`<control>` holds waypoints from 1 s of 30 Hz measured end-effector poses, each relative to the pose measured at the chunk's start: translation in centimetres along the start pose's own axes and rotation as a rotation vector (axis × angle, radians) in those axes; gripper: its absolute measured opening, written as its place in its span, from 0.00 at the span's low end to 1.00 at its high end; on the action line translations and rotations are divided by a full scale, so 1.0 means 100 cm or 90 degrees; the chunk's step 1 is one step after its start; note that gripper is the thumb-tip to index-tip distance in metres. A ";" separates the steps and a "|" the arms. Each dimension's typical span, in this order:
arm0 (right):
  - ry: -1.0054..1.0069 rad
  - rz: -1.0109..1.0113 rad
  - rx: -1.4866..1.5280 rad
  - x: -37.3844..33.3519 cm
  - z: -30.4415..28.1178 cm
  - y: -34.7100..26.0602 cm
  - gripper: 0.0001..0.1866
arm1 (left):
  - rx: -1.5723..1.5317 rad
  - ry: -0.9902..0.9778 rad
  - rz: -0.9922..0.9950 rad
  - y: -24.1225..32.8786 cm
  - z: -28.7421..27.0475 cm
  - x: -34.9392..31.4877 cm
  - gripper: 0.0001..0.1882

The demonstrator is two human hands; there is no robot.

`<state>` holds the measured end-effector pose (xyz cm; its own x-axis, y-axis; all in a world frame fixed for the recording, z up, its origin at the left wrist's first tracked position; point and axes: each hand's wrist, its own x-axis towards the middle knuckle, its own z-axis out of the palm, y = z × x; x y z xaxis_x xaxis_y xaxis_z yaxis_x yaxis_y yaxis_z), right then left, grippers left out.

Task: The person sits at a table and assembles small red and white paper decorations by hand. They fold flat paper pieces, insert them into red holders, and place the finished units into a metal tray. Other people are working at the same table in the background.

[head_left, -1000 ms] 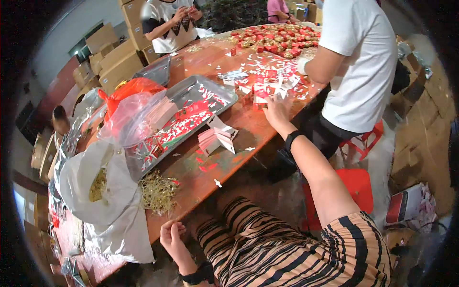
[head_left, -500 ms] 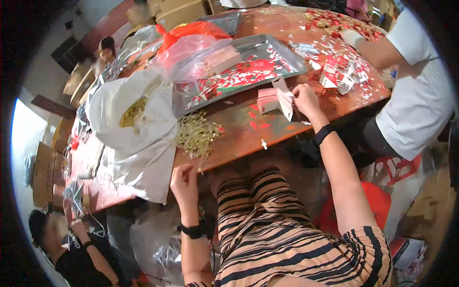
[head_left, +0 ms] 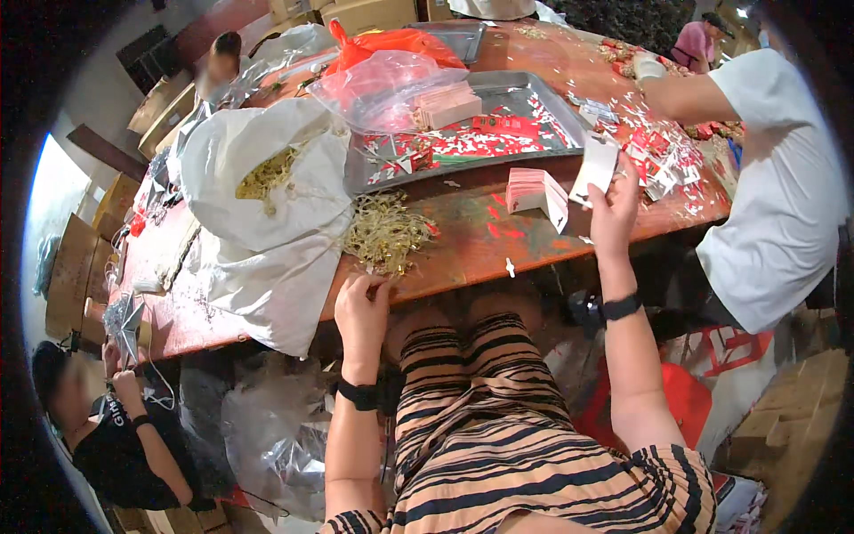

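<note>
My right hand [head_left: 616, 203] grips a folded white card [head_left: 596, 165] by its side, lifted above the table. Just left of it a row of pink-edged folded cards [head_left: 530, 189] stands on the wood, its last card partly spread. My left hand [head_left: 361, 310] is at the table's near edge, thumb and fingertips pinched together. Whatever they hold, if anything, is too small to make out. Right beyond those fingers lies a tangled heap of gold strings [head_left: 386, 235].
A metal tray [head_left: 569, 109] holds red and white pieces and a pink card stack [head_left: 447, 105]. To its left is a white sack [head_left: 213, 169] with gold strings inside. A co-worker in a white shirt [head_left: 769, 178] works at right; another person [head_left: 133, 427] handles a silver star at lower left.
My right hand has taken one card away from the row and raised it to the right. My left hand has moved slightly up toward the gold heap. The whole view has shifted a little.
</note>
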<state>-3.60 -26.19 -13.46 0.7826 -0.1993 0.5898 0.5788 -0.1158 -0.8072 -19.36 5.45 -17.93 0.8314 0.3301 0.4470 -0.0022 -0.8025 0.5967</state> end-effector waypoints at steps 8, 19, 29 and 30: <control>-0.312 0.159 0.135 -0.089 0.058 -0.045 0.26 | 0.063 -0.010 -0.010 0.006 0.006 0.007 0.07; -0.279 0.100 -0.022 -0.107 0.088 -0.033 0.11 | -0.130 -0.065 -0.091 0.015 0.010 0.034 0.08; -0.229 -0.006 -0.194 -0.105 0.097 -0.019 0.06 | -0.428 -0.219 -0.204 0.024 0.018 0.056 0.05; -0.211 -0.038 -0.209 -0.105 0.097 -0.018 0.05 | -0.424 -0.227 -0.197 0.027 0.019 0.058 0.05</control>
<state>-10.65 -14.45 -17.99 0.8120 0.1317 0.5687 0.5636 -0.4305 -0.7050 -13.47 4.28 -15.02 0.9750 0.2206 0.0257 0.0193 -0.1996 0.9797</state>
